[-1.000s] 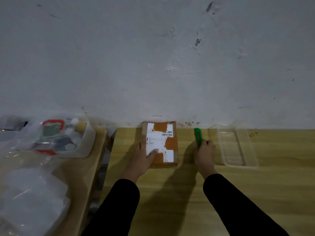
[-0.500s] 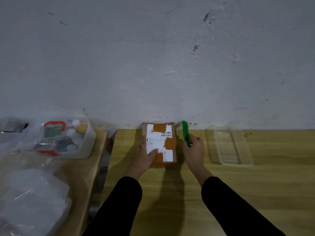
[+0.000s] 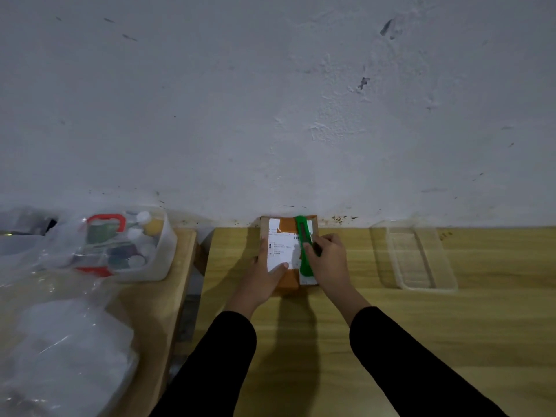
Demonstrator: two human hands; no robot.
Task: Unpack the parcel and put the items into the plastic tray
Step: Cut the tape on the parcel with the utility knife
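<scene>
A brown cardboard parcel (image 3: 282,233) with a white label and orange tape lies on the wooden table against the wall. My left hand (image 3: 264,273) presses on its near left part, thumb across the label. My right hand (image 3: 328,260) grips a green utility knife (image 3: 304,248), which lies lengthwise over the parcel's right side. A clear plastic tray (image 3: 418,254), with nothing in it, stands to the right of the parcel.
A second wooden surface at the left holds a white tub (image 3: 138,242) of bottles and small items, wrapped in clear plastic, and a bulky clear plastic bag (image 3: 60,350). A gap (image 3: 192,284) separates the two tables. The grey wall rises right behind.
My right hand has carried the green knife leftwards from beside the tray to above the parcel's right side. My left hand has stayed on the parcel.
</scene>
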